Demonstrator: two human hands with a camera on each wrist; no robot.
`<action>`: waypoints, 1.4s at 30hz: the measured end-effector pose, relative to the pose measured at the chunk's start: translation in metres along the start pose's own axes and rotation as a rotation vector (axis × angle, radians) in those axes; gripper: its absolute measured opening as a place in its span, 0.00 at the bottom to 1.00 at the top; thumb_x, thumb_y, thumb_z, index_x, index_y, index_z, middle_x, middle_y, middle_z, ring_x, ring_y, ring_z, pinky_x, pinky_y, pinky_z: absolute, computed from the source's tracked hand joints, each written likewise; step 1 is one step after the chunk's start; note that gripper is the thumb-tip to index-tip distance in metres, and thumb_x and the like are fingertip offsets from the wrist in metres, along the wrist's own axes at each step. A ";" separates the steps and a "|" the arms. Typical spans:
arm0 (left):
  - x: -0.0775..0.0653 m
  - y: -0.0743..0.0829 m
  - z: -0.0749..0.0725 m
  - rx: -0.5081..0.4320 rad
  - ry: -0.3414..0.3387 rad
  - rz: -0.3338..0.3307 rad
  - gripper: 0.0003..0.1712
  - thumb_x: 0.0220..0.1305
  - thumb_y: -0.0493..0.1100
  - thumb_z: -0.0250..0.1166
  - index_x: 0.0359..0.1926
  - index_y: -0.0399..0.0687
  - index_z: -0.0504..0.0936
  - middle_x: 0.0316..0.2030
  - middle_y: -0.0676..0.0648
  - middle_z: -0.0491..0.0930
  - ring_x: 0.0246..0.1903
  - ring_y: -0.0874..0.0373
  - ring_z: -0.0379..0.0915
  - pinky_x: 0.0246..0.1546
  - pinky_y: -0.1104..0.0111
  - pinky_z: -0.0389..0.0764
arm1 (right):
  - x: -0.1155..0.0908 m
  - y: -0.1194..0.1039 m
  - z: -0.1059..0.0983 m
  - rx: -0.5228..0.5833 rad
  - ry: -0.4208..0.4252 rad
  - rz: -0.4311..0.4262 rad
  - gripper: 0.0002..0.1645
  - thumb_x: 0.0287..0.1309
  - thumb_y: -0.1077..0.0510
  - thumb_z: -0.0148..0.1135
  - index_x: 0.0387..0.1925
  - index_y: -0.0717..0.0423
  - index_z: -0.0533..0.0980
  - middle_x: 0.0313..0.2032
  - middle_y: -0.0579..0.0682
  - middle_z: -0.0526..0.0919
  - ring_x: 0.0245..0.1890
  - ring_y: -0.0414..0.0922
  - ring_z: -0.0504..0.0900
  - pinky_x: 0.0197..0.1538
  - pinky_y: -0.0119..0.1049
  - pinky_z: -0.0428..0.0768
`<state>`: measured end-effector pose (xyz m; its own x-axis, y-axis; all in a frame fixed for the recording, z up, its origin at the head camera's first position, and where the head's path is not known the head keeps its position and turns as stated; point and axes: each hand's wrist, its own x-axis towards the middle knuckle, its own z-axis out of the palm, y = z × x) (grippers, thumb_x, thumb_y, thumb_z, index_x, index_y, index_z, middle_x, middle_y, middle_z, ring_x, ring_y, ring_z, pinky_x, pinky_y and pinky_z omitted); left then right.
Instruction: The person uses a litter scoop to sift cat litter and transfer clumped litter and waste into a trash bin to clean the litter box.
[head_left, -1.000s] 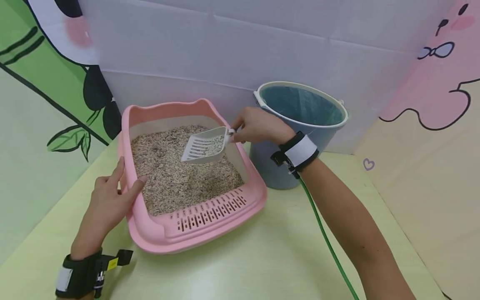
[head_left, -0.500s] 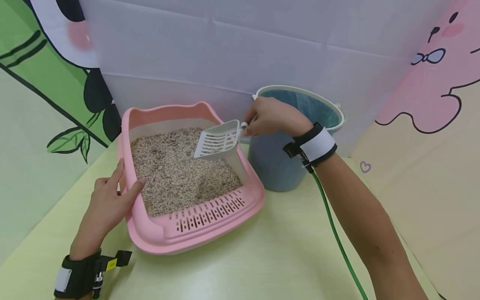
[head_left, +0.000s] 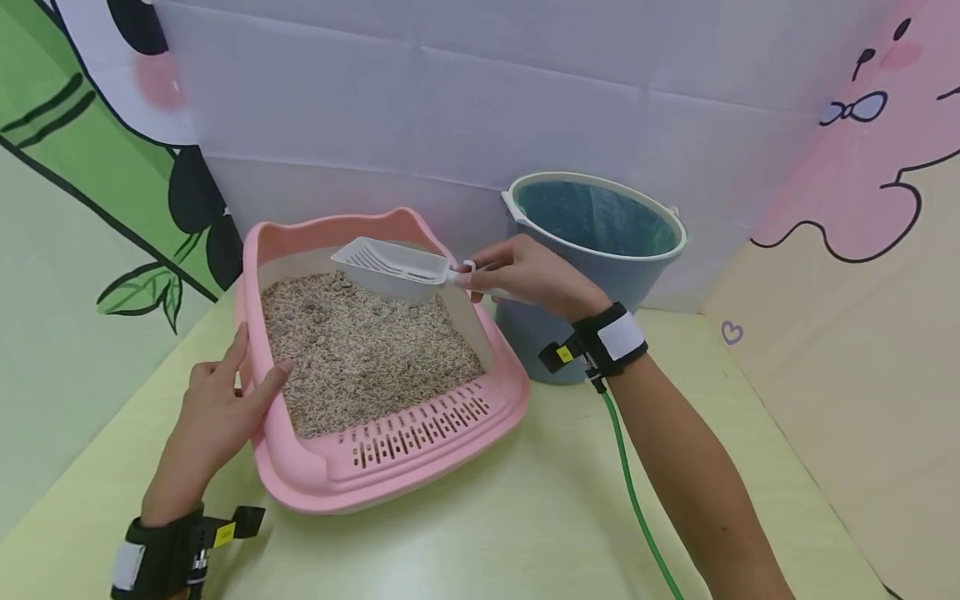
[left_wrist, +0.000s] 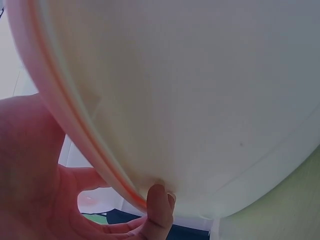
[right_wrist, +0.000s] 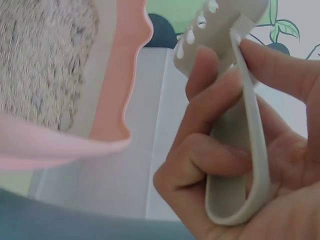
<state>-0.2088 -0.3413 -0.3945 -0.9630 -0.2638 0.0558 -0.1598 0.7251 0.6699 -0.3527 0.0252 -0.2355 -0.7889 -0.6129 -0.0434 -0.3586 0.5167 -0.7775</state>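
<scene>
Right hand (head_left: 528,271) first: my grip is closed on a looped handle (right_wrist: 256,142), fingers curled about it, and that's the slotted litter scoop (head_left: 397,271) I'm holding. The scoop hangs in the air above the rear part of the litter (head_left: 360,358), blade pointing left, handle reaching out past the right-hand rim. I can't make out whether anything sits in it.

Left hand (head_left: 213,408) now: my grip there holds the pink litter box (head_left: 318,475) by its left rim, thumb over the top, a fingertip tucked under against the outer wall.

Edges, going outward. Just beside the box on the right stands the blue bucket (head_left: 521,337), its cream rim round an open mouth lined with a translucent bag (head_left: 600,221). My right hand is in front of that bucket, below its near rim. Behind both runs the white backdrop (head_left: 420,108), close in. The room I see is toward me: the pale surface (head_left: 480,533) spreads from the box's slotted front lip, and the green cable (head_left: 633,479) trails down from my right wrist.
</scene>
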 end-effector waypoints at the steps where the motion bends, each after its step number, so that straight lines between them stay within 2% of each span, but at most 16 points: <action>1: 0.000 0.000 0.001 0.002 0.000 -0.001 0.54 0.75 0.71 0.51 0.84 0.59 0.31 0.66 0.12 0.51 0.54 0.21 0.63 0.32 0.55 0.77 | 0.000 0.000 0.001 0.019 0.008 -0.001 0.16 0.69 0.45 0.69 0.54 0.42 0.88 0.47 0.51 0.90 0.52 0.46 0.82 0.67 0.56 0.76; 7: -0.002 0.000 0.001 0.010 -0.019 -0.015 0.55 0.75 0.72 0.50 0.84 0.58 0.30 0.67 0.13 0.50 0.53 0.22 0.63 0.32 0.56 0.77 | -0.003 -0.009 -0.001 0.041 0.065 -0.017 0.15 0.70 0.46 0.68 0.54 0.42 0.88 0.52 0.44 0.89 0.51 0.45 0.85 0.69 0.54 0.76; 11: -0.003 0.001 0.000 0.017 -0.014 -0.014 0.54 0.75 0.71 0.50 0.84 0.57 0.30 0.67 0.13 0.50 0.53 0.21 0.63 0.32 0.55 0.77 | -0.004 -0.018 -0.008 0.000 0.093 -0.023 0.14 0.69 0.46 0.69 0.52 0.41 0.89 0.49 0.45 0.89 0.48 0.45 0.84 0.58 0.46 0.78; 14: -0.002 0.003 0.000 0.017 -0.010 -0.009 0.54 0.76 0.71 0.50 0.84 0.57 0.30 0.66 0.13 0.50 0.53 0.21 0.62 0.32 0.54 0.77 | -0.007 -0.024 -0.016 -0.024 0.117 -0.016 0.15 0.69 0.46 0.69 0.53 0.40 0.88 0.47 0.47 0.89 0.47 0.47 0.83 0.52 0.44 0.75; 16: -0.002 0.003 0.000 0.014 -0.011 -0.006 0.54 0.76 0.70 0.50 0.84 0.57 0.30 0.66 0.13 0.51 0.54 0.22 0.62 0.32 0.55 0.76 | -0.010 -0.027 -0.024 -0.036 0.136 -0.005 0.16 0.70 0.47 0.68 0.56 0.40 0.87 0.48 0.48 0.90 0.49 0.46 0.83 0.53 0.42 0.75; 17: -0.002 0.003 0.000 0.014 -0.012 -0.006 0.54 0.75 0.70 0.50 0.84 0.57 0.30 0.65 0.13 0.51 0.54 0.22 0.62 0.32 0.55 0.76 | -0.013 -0.028 -0.029 -0.042 0.147 0.003 0.16 0.70 0.47 0.67 0.56 0.40 0.87 0.47 0.47 0.90 0.49 0.45 0.83 0.53 0.42 0.74; 19: -0.002 0.002 0.000 0.013 -0.019 -0.009 0.54 0.75 0.71 0.50 0.84 0.57 0.30 0.65 0.13 0.51 0.54 0.23 0.62 0.32 0.56 0.76 | -0.018 -0.030 -0.041 -0.060 0.173 0.007 0.16 0.72 0.46 0.66 0.56 0.40 0.87 0.46 0.48 0.90 0.45 0.45 0.80 0.47 0.39 0.72; 24: -0.003 -0.002 -0.001 0.028 -0.022 -0.019 0.55 0.75 0.72 0.50 0.84 0.58 0.29 0.66 0.13 0.50 0.53 0.23 0.62 0.32 0.55 0.76 | -0.035 -0.029 -0.083 -0.103 0.247 0.049 0.20 0.71 0.40 0.64 0.50 0.49 0.87 0.45 0.46 0.86 0.43 0.46 0.72 0.45 0.42 0.66; 28: -0.003 -0.005 -0.003 0.033 -0.005 -0.019 0.55 0.75 0.72 0.50 0.84 0.58 0.29 0.66 0.13 0.50 0.51 0.23 0.63 0.32 0.55 0.77 | -0.051 -0.016 -0.119 -0.181 0.352 0.126 0.26 0.69 0.36 0.65 0.54 0.50 0.86 0.44 0.42 0.87 0.51 0.47 0.75 0.55 0.47 0.72; 30: -0.003 -0.006 -0.005 0.032 -0.001 -0.020 0.55 0.75 0.72 0.50 0.84 0.58 0.29 0.66 0.12 0.50 0.52 0.22 0.63 0.32 0.55 0.77 | -0.056 -0.003 -0.131 -0.265 0.429 0.150 0.28 0.69 0.37 0.65 0.57 0.51 0.86 0.44 0.43 0.88 0.52 0.48 0.78 0.53 0.45 0.75; 32: -0.004 -0.008 -0.008 0.032 0.006 -0.016 0.54 0.75 0.71 0.50 0.84 0.58 0.29 0.65 0.12 0.50 0.52 0.22 0.63 0.32 0.54 0.77 | -0.057 0.012 -0.136 -0.399 0.523 0.141 0.28 0.70 0.40 0.65 0.59 0.55 0.85 0.46 0.50 0.90 0.51 0.51 0.81 0.44 0.42 0.77; 35: -0.005 -0.012 -0.009 0.034 0.003 -0.022 0.55 0.75 0.71 0.50 0.84 0.57 0.29 0.65 0.12 0.51 0.54 0.20 0.61 0.32 0.50 0.77 | -0.055 0.037 -0.132 -0.723 0.647 0.073 0.22 0.73 0.51 0.61 0.57 0.60 0.86 0.45 0.61 0.90 0.39 0.56 0.83 0.28 0.40 0.72; 36: -0.005 -0.014 -0.009 0.036 0.000 -0.026 0.55 0.75 0.71 0.50 0.84 0.57 0.28 0.64 0.11 0.51 0.54 0.20 0.60 0.32 0.49 0.78 | -0.054 0.045 -0.129 -0.840 0.682 0.045 0.19 0.73 0.54 0.60 0.56 0.60 0.86 0.44 0.65 0.90 0.37 0.58 0.83 0.27 0.43 0.72; 39: -0.006 -0.018 -0.009 0.042 -0.007 -0.037 0.56 0.75 0.72 0.50 0.84 0.55 0.28 0.64 0.11 0.50 0.56 0.19 0.59 0.33 0.46 0.79 | -0.050 0.063 -0.120 -1.138 0.717 -0.027 0.16 0.73 0.63 0.59 0.55 0.60 0.86 0.43 0.66 0.90 0.34 0.61 0.81 0.31 0.49 0.76; 42: -0.006 -0.018 -0.007 0.042 -0.011 -0.042 0.56 0.75 0.71 0.49 0.84 0.54 0.28 0.65 0.11 0.50 0.55 0.18 0.59 0.33 0.47 0.80 | -0.050 0.072 -0.116 -1.296 0.700 -0.057 0.17 0.71 0.68 0.59 0.56 0.58 0.86 0.46 0.65 0.89 0.42 0.63 0.81 0.44 0.54 0.78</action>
<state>-0.1981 -0.3573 -0.4017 -0.9574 -0.2881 0.0201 -0.2092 0.7398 0.6395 -0.3971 0.1619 -0.2162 -0.6983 -0.4379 0.5663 -0.2854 0.8958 0.3408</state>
